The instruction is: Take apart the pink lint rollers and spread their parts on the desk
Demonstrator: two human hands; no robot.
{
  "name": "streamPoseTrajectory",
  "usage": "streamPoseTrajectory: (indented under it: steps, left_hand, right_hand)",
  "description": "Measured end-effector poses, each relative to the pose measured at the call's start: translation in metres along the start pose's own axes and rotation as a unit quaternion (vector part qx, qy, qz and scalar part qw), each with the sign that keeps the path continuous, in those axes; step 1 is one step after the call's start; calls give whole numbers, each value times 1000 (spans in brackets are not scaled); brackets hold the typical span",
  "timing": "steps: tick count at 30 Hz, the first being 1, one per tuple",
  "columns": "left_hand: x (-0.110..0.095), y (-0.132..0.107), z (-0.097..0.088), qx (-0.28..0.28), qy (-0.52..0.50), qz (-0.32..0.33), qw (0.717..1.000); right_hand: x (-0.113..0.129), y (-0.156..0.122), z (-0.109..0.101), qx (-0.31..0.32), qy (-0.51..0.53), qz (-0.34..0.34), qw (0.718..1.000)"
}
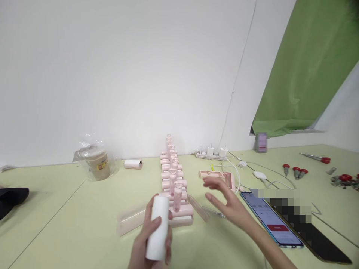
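Observation:
My left hand (150,235) is wrapped around a white tube-shaped case (159,224), held upright with a slight tilt above the table's front. To its right, my right hand (224,200) hovers with fingers apart and nothing in them. Between and beyond the hands runs a row of pink and white tube-shaped cases (181,211). Clear pink pieces with heart-shaped tops (177,198) stand upright along that row. A long translucent pink piece (133,220) lies left of the row, and a narrower translucent strip (198,209) lies near my right hand.
A phone (276,220) lies at the right beside a dark flat device (316,235). Chargers fill a power strip (210,155) by the wall, with loose cables. Open pink shells (230,182) lie behind my right hand. Red-handled scissors (315,158) and a bagged cup (98,164) stand further out.

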State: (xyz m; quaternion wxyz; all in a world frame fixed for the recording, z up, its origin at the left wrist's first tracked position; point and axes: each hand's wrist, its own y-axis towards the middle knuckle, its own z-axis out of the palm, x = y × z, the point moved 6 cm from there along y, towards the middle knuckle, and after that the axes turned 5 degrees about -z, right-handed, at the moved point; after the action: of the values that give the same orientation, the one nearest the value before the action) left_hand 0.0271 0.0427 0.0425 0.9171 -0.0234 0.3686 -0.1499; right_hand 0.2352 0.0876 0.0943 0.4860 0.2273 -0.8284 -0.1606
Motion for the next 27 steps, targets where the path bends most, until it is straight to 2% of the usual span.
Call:
streamPoseTrajectory:
  steps: [3, 5, 6, 8, 9, 10, 11, 13, 14, 16, 18, 20, 24, 27]
  left_hand:
    - [-27, -3, -20, -48, -71, 44, 995]
    - [-35, -2, -37, -96, -108, 75, 987]
    - [-37, -2, -44, -119, -115, 92, 982]
    - [-40, -1, -54, -153, -107, 131, 974]
    - [-42, -2, -57, -161, -99, 153, 970]
    - [-44, -2, -58, -167, -91, 176, 966]
    - [-47, -4, -59, -174, -81, 200, 961]
    - [-55, -10, -62, -199, -60, 245, 947]
    - [-58, -12, -63, -212, -48, 261, 941]
    - [-61, -17, -64, -233, -31, 271, 933]
    - [-60, -18, -64, -234, -33, 260, 936]
    - [-57, -17, -62, -226, -47, 244, 942]
    - [-54, -17, -59, -221, -60, 224, 947]
    - [-53, -18, -57, -223, -64, 202, 952]
  right_hand:
    - [-8, 14, -36, -74, -78, -34, 994]
    - [-5, 11, -39, -87, -90, -30, 992]
    - [0, 5, -30, -79, -88, -29, 993]
    - [16, -15, 14, -23, -78, -56, 995]
    - [29, -29, 51, 63, -75, -101, 990]
    - [43, -47, 93, 161, -67, -174, 969]
    - [54, -68, 134, 254, -66, -240, 934]
    - [58, -96, 195, 311, -63, -273, 908]
    - [56, -104, 219, 328, -98, -286, 895]
    - [43, -107, 245, 351, -132, -261, 889]
    - [32, -98, 247, 368, -142, -216, 893]
    - [30, -83, 232, 365, -139, -178, 903]
    - [44, -51, 205, 331, -147, -172, 916]
    - [41, -37, 206, 333, -170, -162, 913]
